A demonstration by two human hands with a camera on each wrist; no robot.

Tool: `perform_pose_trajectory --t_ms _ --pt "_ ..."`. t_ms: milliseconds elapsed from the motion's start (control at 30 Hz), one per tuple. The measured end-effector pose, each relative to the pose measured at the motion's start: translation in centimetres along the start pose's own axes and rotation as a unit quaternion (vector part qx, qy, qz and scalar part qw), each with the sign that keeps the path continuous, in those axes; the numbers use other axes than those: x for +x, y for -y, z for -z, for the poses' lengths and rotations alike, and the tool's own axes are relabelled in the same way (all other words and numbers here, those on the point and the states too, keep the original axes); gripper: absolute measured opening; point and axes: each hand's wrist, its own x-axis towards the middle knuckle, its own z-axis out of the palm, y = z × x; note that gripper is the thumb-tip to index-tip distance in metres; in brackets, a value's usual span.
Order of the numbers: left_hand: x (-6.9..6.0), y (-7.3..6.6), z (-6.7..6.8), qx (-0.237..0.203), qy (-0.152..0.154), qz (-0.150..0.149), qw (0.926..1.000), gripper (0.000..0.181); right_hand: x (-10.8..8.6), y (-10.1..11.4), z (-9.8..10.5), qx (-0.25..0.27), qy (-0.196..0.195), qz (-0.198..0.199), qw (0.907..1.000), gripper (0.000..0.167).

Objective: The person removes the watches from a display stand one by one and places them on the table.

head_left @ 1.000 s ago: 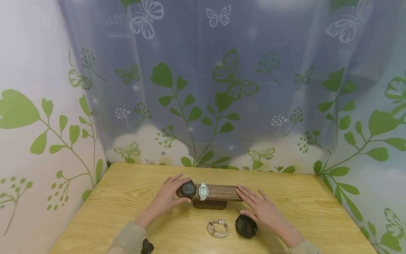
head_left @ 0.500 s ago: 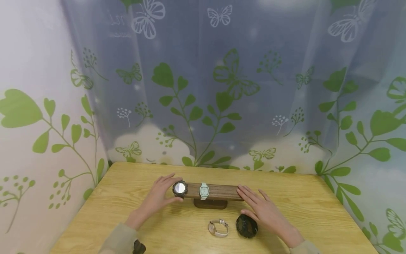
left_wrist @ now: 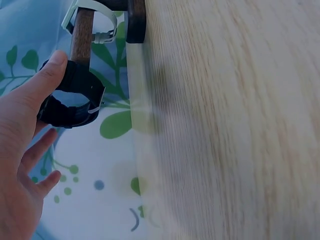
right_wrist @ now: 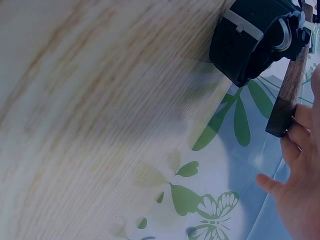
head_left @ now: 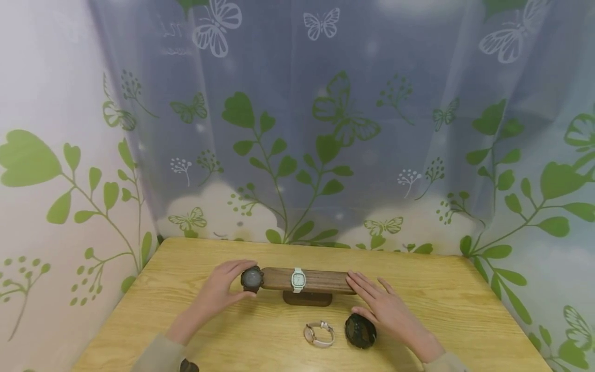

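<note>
My left hand (head_left: 218, 289) pinches a black watch (head_left: 252, 278) between thumb and fingers at the left end of a dark wooden watch stand (head_left: 325, 281). In the left wrist view the black watch (left_wrist: 75, 100) has its strap closed in a loop, with the end of the bar (left_wrist: 82, 40) at the loop's upper edge. A mint-green watch (head_left: 298, 279) sits around the bar left of its middle. My right hand (head_left: 386, 307) rests its extended fingers on the bar's right end. In the right wrist view those fingers (right_wrist: 300, 120) touch the bar's end (right_wrist: 281, 120).
A slim watch with a pale strap (head_left: 319, 335) lies on the wooden table (head_left: 260, 346) before the stand. Right of it, near my right thumb, is a bulky black watch (head_left: 360, 330). A leaf-and-butterfly curtain (head_left: 297, 155) rises behind the table.
My left hand has moved left with the black watch, sliding it along the bar to its left end. The mint-green watch and my right hand have stayed in place.
</note>
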Motion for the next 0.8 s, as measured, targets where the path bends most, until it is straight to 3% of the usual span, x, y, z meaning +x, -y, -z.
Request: perform_pose_trajectory --t_ms 500,800 --pt "-2.1 -0.1 0.4 0.010 -0.015 -0.009 0.9998 0.074 -0.1 0.2 0.1 0.002 -0.014 0.002 0.9999 0.073" --pt "-3.2 -1.1 0.2 0.008 -0.016 -0.026 0.9995 0.076 0.0 0.2 0.1 0.006 -0.005 -0.004 1.0000 0.073"
